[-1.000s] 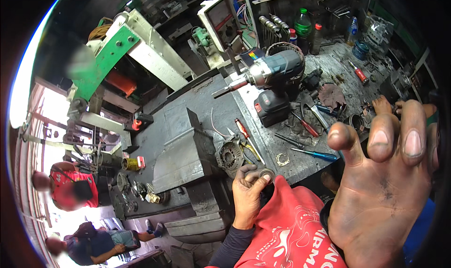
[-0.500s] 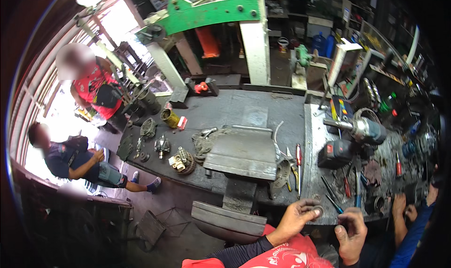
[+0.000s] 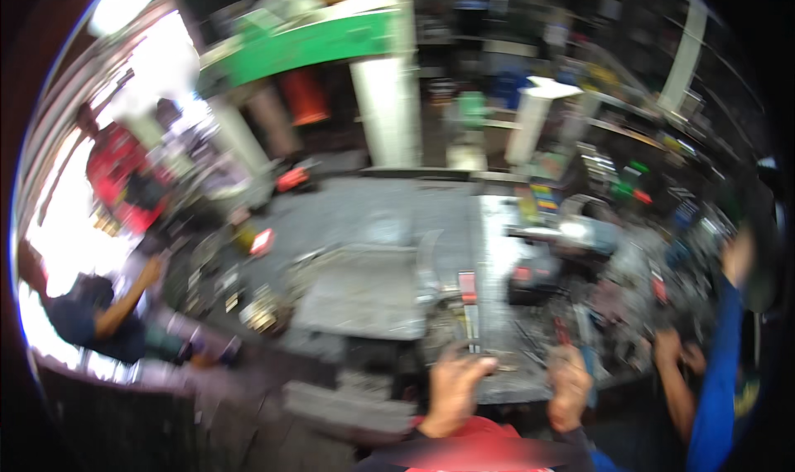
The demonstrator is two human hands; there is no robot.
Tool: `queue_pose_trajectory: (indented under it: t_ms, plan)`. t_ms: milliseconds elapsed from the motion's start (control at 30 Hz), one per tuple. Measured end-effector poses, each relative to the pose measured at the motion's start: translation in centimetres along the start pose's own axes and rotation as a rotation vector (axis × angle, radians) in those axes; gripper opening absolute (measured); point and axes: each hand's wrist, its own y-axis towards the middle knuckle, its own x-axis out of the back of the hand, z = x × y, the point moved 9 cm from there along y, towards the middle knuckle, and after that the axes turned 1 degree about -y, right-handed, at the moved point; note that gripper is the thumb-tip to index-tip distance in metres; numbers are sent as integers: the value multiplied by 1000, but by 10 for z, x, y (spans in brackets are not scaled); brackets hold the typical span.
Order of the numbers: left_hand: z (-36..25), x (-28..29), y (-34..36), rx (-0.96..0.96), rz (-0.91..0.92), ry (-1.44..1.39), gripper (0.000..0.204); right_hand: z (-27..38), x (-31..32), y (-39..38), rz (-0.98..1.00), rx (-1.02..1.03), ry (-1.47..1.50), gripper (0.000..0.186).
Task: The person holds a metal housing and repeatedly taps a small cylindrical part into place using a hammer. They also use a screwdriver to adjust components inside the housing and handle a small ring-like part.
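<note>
My left hand (image 3: 452, 393) is over the bench's front edge, thumb pointing right; motion smears its fingers, so I cannot tell whether it holds anything. Just beyond its fingertips is a long tool with a red handle (image 3: 468, 288) and a pale shaft. My right hand (image 3: 570, 389) is raised to the right, its fingers curled and blurred, and what they may hold cannot be made out. Beyond it lies a red-handled tool (image 3: 562, 331). Further back on the bench is a power tool (image 3: 580, 233) with a dark battery-like block (image 3: 530, 283) near it.
A grey metal vise (image 3: 360, 294) stands left of my hands. Assorted parts (image 3: 263, 310) lie at the bench's left end. A co-worker's blue sleeve (image 3: 716, 373) and hands (image 3: 667, 348) are close on my right. Two people are on the left. Behind stands a green-and-white frame (image 3: 310, 50).
The whole view has swung, shifting the bench leftward and slightly down, with heavy blur. My hands appear further left; the right hand now reaches higher over the bench edge.
</note>
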Motion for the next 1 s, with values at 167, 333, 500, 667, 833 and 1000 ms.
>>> queue_pose_trajectory:
  t_ms: [167,333,500,667,833,1000]
  plan:
    - [-2,-24,5,-10,74,-248,57,-9,-42,30,278,40,164,26]
    - [-10,-42,17,-45,118,-172,37,-4,-76,41,383,76,221,31]
    - [-19,-34,11,-80,-129,-107,25,5,-44,82,149,84,506,33]
    - [-39,-49,-2,-41,-72,-11,47,13,-32,103,169,104,502,35]
    - [-66,-59,-18,-115,-4,54,52,37,-50,98,337,218,517,22]
    - [-101,-64,-33,-149,4,91,52,79,-68,77,553,266,513,23]
